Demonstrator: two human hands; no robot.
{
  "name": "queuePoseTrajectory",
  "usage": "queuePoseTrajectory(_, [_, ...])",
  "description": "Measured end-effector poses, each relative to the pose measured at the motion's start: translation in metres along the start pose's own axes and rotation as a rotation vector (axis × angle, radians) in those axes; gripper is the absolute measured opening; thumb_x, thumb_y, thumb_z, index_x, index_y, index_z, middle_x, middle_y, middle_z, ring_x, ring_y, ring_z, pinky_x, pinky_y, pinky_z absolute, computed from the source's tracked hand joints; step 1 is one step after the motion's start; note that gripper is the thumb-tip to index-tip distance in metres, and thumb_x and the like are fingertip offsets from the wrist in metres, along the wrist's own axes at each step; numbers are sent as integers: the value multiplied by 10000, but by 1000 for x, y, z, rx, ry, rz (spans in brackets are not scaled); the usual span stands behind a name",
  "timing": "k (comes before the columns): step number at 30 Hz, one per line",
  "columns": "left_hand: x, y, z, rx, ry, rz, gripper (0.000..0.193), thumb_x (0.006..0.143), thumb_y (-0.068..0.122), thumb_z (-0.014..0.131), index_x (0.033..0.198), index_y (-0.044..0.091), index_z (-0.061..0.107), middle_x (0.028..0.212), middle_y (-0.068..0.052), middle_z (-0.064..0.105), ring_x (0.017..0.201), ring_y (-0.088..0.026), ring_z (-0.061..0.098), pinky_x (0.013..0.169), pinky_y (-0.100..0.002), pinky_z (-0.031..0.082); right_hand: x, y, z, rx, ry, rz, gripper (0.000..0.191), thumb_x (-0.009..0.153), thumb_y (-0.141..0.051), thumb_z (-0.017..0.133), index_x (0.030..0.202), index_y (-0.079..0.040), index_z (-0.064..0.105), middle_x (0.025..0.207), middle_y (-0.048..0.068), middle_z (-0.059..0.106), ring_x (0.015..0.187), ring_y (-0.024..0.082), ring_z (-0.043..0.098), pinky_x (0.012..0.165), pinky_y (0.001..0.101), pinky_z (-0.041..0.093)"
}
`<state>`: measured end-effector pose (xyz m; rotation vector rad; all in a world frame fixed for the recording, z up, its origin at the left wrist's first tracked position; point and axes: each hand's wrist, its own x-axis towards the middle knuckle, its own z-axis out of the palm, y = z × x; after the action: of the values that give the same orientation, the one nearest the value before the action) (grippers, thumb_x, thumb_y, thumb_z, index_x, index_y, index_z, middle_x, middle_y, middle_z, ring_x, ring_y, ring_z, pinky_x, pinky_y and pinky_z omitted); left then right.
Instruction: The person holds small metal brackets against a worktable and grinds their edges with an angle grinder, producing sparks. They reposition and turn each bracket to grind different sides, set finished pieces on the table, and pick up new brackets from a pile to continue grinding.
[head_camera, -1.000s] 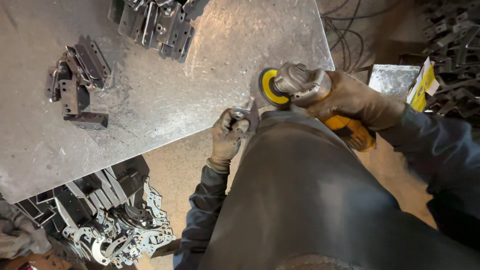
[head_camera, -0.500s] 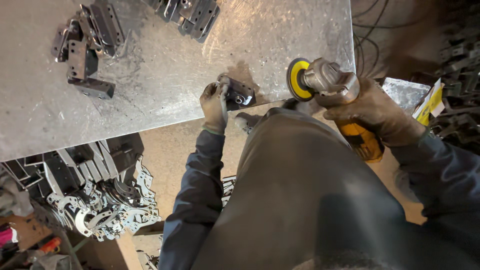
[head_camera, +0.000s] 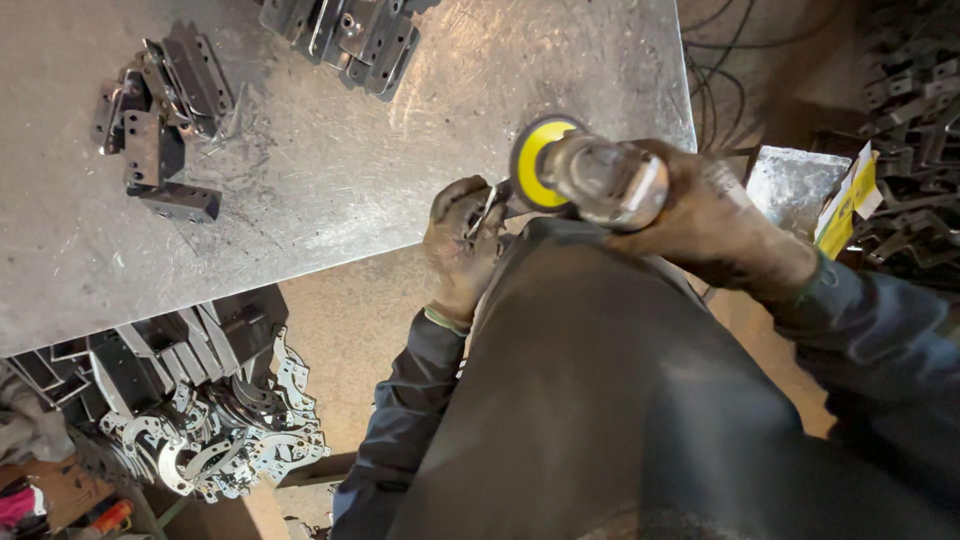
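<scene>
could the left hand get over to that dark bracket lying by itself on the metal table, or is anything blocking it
Probably yes. The left hand sits at the table edge, pinching a small metal piece, and bare sheet lies between it and the dark bracket. Nothing stands between them, but the hand is occupied.

The left hand (head_camera: 462, 245) is seen gloved and dirty, raised in front of the torso with the wrist below and the fingers (head_camera: 470, 205) curled upward and closed in a pinch. The left forearm, in a dark sleeve, is bent sharply at the elbow and runs down from the wrist toward the lower middle of the view. The right hand (head_camera: 715, 225) is seen to the right of the left fingers, also gloved, with its fingers wrapped tightly in a full fist-like grip. The right forearm is extended outward to the right in a dark blue sleeve.
</scene>
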<state>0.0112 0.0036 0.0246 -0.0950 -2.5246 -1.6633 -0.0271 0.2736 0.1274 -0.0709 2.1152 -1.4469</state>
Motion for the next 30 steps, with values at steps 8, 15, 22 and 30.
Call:
queuePoseTrajectory(8, [-5, 14, 3, -79, 5, 98, 235, 957, 83, 724, 1171, -2, 673, 1280, -164, 644, 1186, -306, 662, 1010, -375, 552, 6, -20, 3, 334, -127, 30, 669, 687, -85, 834, 1313, 7, 616, 1197, 59, 703, 1095, 125, 639, 942, 295, 533])
queuePoseTrajectory(15, [-9, 21, -4, -170, 27, 189, 235, 1025, 165, 701, 1195, 15, 639, 1308, -146, 652, 1274, -326, 658, 1079, -409, 554, 6, 5, -1, 303, -53, 143, 610, 701, -26, 835, 1282, -10, 650, 1131, 38, 709, 1010, 121, 645, 894, 291, 543])
queuePoseTrajectory(22, [-8, -7, -10, -108, 132, 206, 206, 1017, 144, 666, 1183, 45, 595, 1385, -156, 633, 1323, -316, 635, 1108, -409, 544, 0, 25, -5, 380, 42, 207, 556, 716, -34, 813, 1253, -24, 671, 1120, 39, 743, 993, 136, 697, 902, 296, 564])
queuePoseTrajectory(30, [-9, -93, 6, 303, -7, 308, 337, 884, -56, 699, 1184, 93, 656, 1507, -137, 522, 1441, -381, 509, 1164, -412, 514, -9, 34, -5, 401, 120, 121, 528, 751, 1, 788, 1264, -19, 665, 1155, 8, 716, 1043, 100, 661, 922, 273, 537])
